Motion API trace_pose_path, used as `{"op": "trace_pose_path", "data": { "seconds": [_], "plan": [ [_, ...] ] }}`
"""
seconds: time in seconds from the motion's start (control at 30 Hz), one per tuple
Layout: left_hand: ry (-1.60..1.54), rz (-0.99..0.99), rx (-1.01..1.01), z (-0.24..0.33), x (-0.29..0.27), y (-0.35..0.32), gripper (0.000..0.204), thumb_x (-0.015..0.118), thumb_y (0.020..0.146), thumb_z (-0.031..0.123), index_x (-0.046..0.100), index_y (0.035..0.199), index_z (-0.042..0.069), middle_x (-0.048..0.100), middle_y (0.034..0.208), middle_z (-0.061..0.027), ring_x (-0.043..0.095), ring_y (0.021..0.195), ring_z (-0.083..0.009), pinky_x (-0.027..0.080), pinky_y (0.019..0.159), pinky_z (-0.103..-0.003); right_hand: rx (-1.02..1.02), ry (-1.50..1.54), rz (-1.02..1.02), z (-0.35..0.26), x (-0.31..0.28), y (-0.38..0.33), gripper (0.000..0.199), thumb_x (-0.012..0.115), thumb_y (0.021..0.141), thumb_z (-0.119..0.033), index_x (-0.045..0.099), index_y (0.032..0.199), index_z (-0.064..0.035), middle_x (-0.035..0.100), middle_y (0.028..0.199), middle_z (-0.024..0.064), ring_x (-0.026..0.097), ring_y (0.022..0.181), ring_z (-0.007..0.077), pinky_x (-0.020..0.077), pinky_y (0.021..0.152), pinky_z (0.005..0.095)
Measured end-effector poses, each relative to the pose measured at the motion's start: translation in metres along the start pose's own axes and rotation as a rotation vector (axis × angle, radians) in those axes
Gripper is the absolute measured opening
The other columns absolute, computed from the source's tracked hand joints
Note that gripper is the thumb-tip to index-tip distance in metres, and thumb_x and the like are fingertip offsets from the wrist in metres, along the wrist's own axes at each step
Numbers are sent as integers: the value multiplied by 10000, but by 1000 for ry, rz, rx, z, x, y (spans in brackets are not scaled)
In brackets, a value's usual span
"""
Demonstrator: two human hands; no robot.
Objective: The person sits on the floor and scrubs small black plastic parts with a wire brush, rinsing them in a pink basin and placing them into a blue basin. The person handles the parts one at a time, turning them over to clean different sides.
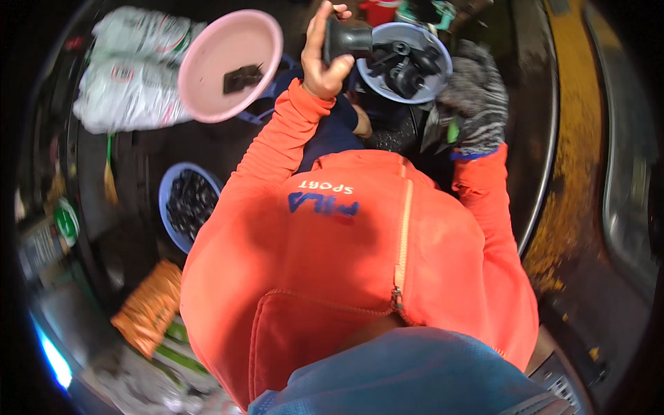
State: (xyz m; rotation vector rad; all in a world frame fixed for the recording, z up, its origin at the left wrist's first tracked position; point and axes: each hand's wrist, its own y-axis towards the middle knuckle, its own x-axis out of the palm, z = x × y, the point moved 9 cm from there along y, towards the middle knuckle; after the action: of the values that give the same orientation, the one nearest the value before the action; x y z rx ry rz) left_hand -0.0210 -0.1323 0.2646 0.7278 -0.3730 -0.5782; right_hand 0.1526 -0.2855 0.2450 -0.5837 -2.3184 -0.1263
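My bare left hand point(324, 59) is closed around a black, flared, tube-like part point(349, 40), with the thumb underneath and fingers behind it. The part overlaps the left rim of a pale blue basin point(448, 68) holding several black moulded-looking pieces point(408, 77). At the basin's right side is my right hand point(478, 104) in a grey-and-black knit glove, its fingers blurred. Beside that palm show a dark flat thing and a small bright green bit point(453, 130); I cannot make out what they are or how they are held.
A pink basin point(197, 62) with one dark block point(242, 79) stands to the left. Farther left lie white plastic sacks point(131, 90). Below is a blue basin point(164, 207) of small black pieces point(191, 202). An orange bag point(149, 308) lies lower left. A worn yellow surface point(577, 138) runs along the right.
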Motion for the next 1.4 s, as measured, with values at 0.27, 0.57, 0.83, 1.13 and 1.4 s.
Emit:
{"op": "trace_pose_path", "data": {
  "seconds": [0.27, 0.57, 0.83, 1.13, 1.4],
  "plan": [
    [-20, 1115, -842, -52, -272, -224, 427, 485, 968, 272, 444, 1297, 3, 539, 1230, -126, 547, 1108, -299, 526, 832, -496, 508, -28, 672, 94, -217, 26, 445, 391, 968, -441, 536, 1241, -120, 617, 936, 30, 554, 672, 183, 467, 540, 313],
    [880, 1221, -1842, 32, -397, -609, 421, 558, 928, 302, 508, 1236, 18, 543, 1177, -143, 582, 966, -283, 536, 763, -383, 506, -78, 416, 93, -174, 35, 245, 421, 975, -299, 512, 822, -131, 509, 666, -35, 448, 500, 89, 378, 423, 262],
    [308, 1970, -891, 145, -541, -541, 392, 605, 891, 147, 538, 1256, 20, 600, 1172, -110, 600, 956, -234, 493, 814, -328, 441, -151, 517, 87, -178, 30, 238, 430, 972, -317, 528, 861, -131, 479, 654, -34, 414, 493, 94, 356, 418, 265],
    [27, 1485, -1048, -41, -420, -387, 446, 591, 879, 97, 459, 1296, 10, 623, 1121, -124, 619, 989, -275, 521, 828, -350, 373, -121, 613, 82, -173, 18, 241, 441, 968, -337, 547, 905, -130, 445, 640, -33, 377, 486, 98, 331, 412, 269],
    [178, 212, -834, -152, -127, -117, 256, 725, 826, 273, 710, 923, 36, 689, 823, -47, 614, 737, -81, 479, 698, -227, 174, 209, 294, 56, -150, 18, 199, 479, 946, -267, 593, 1034, -130, 561, 793, -2, 533, 666, 160, 454, 544, 323]
  ]
}}
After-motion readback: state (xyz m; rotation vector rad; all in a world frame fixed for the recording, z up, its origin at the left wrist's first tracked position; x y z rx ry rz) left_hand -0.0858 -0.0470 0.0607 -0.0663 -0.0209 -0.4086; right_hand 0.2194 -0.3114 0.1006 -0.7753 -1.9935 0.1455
